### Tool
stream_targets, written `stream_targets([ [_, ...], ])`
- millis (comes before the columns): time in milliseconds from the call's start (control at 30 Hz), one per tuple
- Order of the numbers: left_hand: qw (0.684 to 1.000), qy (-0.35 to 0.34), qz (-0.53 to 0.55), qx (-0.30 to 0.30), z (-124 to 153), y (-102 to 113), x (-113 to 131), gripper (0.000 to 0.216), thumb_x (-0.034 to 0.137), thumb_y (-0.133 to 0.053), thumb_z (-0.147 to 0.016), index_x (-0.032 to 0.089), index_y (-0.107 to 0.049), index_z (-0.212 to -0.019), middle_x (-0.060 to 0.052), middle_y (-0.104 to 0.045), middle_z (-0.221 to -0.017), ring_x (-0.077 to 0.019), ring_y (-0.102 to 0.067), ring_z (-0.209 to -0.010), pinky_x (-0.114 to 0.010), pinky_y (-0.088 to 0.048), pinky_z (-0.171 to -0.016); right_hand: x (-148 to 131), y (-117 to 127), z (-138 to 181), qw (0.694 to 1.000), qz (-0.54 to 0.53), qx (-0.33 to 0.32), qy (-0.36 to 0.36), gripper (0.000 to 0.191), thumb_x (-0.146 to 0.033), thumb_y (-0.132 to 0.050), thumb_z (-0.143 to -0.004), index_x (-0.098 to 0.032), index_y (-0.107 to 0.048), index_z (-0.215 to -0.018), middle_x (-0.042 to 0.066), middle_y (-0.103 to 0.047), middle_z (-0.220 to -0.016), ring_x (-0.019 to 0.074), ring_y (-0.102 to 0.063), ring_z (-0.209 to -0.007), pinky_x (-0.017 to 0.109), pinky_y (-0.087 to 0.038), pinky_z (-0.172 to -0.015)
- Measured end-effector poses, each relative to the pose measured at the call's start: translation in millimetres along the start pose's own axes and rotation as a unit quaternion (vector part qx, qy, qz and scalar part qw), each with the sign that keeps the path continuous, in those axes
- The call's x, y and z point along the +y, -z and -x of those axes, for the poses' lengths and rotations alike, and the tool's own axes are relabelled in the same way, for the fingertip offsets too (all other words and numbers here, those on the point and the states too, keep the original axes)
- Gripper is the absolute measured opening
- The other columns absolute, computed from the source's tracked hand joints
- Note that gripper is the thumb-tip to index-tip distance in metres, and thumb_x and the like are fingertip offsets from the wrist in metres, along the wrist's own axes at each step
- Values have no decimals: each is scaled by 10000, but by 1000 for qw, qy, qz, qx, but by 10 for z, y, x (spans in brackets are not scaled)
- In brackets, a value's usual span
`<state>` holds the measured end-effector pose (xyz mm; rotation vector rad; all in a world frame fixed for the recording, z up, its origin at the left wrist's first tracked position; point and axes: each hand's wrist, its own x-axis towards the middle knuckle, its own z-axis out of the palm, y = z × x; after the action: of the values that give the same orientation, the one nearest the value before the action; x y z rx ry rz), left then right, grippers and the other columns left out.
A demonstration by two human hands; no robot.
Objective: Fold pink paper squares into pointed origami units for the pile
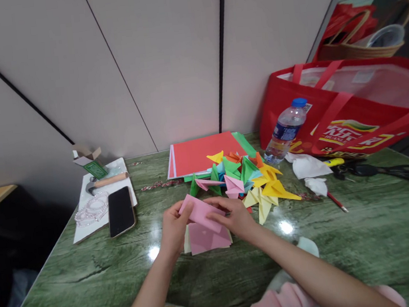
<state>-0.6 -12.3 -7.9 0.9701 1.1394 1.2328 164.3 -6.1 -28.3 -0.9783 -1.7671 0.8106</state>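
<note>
- Here, the left hand (174, 228) has its grip closed on the left edge of a folded pink paper (202, 213).
- The right hand (236, 216) pinches its right side.
- The paper is held just above pink sheets (209, 241) on the green tabletop (348, 245), near colourful folded pieces (251, 177).

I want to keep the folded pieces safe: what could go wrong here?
The leaning water bottle sits beside the pile of folded pieces; if it slips or leaks, paper could get wet. The left hand and right hand hold the pink paper close to that pile, so a wrist sweep might scatter it.
</note>
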Motion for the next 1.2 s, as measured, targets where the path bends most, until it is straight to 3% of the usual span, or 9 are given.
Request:
stream_targets([
  [600,1000,-2,-2,10,1,-3,12,230,339,-667,-675,113,-671,-724,40,-506,-515,-74,-437,-474,-182,-382,-466,-49,16,-13,1000,-8,1,18,252,-255,-612,-760,-225,-636,-1009,43,-688,-970,199,-635,-860,314,-499,-753],
  [767,1000,-17,-10,20,-9,2,8,237,340,-672,-668,118,-683,-748,22,-562,-552,-77,-453,-485,-180,-376,-465,-64,18,-13,1000,-5,2,23,240,-253,-608,-763,-226,-642,-1000,43,-691,-957,198,-638,-848,314,-504,-745],
  [967,996,-39,3,76,-38,14,28,251,325,-718,-599,129,-700,-755,-27,-651,-636,-113,-528,-560,-196,-409,-505,-42,11,-7,1000,-4,-5,30,247,-279,-610,-764,-238,-642,-1005,40,-692,-960,203,-640,-862,324,-504,-759],
  [1200,996,-51,-12,72,-34,30,26,212,293,-697,-641,140,-704,-787,-32,-686,-698,-103,-545,-583,-183,-406,-526,-51,13,-10,999,-5,-8,31,245,-264,-616,-763,-223,-644,-1002,48,-692,-963,197,-640,-864,312,-503,-761],
])
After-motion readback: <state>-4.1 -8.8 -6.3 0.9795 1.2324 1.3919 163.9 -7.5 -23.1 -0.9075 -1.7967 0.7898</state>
